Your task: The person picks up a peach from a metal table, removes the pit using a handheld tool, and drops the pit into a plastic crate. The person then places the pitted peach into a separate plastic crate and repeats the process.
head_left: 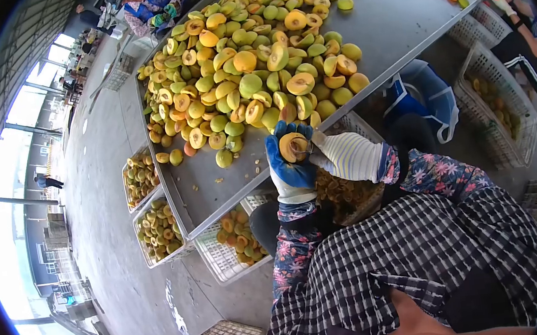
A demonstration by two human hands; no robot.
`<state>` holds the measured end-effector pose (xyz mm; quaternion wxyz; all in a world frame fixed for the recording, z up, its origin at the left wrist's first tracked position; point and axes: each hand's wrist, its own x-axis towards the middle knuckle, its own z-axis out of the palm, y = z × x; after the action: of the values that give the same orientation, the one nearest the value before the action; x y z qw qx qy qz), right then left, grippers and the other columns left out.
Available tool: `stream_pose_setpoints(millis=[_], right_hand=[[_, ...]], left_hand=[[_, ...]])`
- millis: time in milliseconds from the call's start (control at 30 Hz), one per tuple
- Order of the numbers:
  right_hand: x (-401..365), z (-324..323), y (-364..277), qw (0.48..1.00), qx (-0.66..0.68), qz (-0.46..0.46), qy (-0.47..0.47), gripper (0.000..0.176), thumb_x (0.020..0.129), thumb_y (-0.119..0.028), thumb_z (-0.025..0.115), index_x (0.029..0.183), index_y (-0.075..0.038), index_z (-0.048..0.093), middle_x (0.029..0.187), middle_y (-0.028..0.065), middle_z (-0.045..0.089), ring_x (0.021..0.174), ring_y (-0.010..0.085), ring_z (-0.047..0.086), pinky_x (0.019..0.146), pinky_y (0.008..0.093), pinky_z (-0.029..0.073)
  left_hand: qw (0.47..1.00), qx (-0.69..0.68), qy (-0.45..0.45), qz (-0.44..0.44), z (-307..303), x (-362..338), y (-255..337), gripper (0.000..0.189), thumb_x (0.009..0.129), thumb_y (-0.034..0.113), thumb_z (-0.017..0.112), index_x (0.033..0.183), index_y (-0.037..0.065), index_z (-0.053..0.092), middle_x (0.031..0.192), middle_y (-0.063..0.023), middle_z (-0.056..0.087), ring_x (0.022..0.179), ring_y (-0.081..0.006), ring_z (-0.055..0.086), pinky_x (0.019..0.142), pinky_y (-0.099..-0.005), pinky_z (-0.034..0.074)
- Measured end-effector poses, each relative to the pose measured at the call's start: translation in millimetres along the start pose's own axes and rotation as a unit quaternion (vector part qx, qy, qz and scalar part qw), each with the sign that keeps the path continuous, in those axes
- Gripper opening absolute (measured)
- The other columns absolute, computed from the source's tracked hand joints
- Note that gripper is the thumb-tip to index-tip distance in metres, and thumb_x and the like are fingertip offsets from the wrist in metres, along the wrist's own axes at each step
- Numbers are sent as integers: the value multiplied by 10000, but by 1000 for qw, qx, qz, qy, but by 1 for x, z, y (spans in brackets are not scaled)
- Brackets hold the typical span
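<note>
My left hand (292, 165), in a white glove with a blue coated palm, is closed around a cut peach half (294, 147) with its cut face turned up. My right hand (350, 155), in a striped white knit glove, is closed right beside that half. A thin, shiny edge shows near its fingertips, but what it grips is too small to make out. Both hands are above the near edge of a metal table (203, 197). A large heap of green-yellow peach halves (250, 86) lies on the table, just beyond my hands.
Under my hands is a crate of brownish pieces (343, 192). Crates of fruit (244, 235) stand below the table's left side. A blue bag (428, 95) hangs at the right, near another crate (497, 104). Co-workers stand at the far end (154, 9) and right (533, 41).
</note>
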<state>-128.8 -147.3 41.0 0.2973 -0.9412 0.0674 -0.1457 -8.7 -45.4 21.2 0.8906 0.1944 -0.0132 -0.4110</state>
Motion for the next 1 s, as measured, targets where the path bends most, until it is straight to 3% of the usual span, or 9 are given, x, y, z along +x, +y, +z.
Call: stream_pose_setpoints(millis=[100,200,367,467,500,1000], right_hand=[[1,8,1,1000,-17,-5,4,368,965,-291,528,1065,56,457,708,169,639,656,375,643,576,458,513],[3,15,5,1000,-18,-13,-9,369,959,-275,533,1058,71,454,692,164,639,631,362,643,544,453,509],[3,8,3,996,-62,7,-71,356,952,-257,545,1085,59,448,720,177,642,658,377,641,569,455,515],[4,16,5,995,81,-58,19,338,950,-249,550,1111,28,443,764,195,643,705,399,638,613,465,518],[3,13,0,996,87,-20,18,312,953,-248,549,1115,-2,447,798,206,643,740,412,634,643,475,517],[2,15,-6,998,57,-16,-30,352,925,-176,548,1093,106,423,730,204,642,705,401,640,596,475,506]], left_hand=[[997,55,-33,40,-6,1,-5,400,1016,367,465,1166,7,557,1177,-141,606,1111,-312,585,1051,-510,449],[998,43,11,51,-10,0,-10,395,1019,384,450,1111,21,573,1139,-146,618,1092,-310,593,1048,-502,451],[998,16,9,64,-9,-2,-14,411,1006,429,468,1083,46,595,1080,-126,644,1065,-316,604,1033,-495,458],[995,38,-19,94,1,-5,-11,422,1001,447,479,1082,52,605,1069,-116,651,1054,-323,607,1027,-494,459],[993,46,-28,107,4,-6,-11,425,1000,451,482,1082,53,607,1068,-113,652,1051,-326,607,1027,-495,459],[990,44,6,132,16,-15,-17,406,1027,404,456,1044,19,585,1041,-117,633,1049,-319,603,1058,-479,450]])
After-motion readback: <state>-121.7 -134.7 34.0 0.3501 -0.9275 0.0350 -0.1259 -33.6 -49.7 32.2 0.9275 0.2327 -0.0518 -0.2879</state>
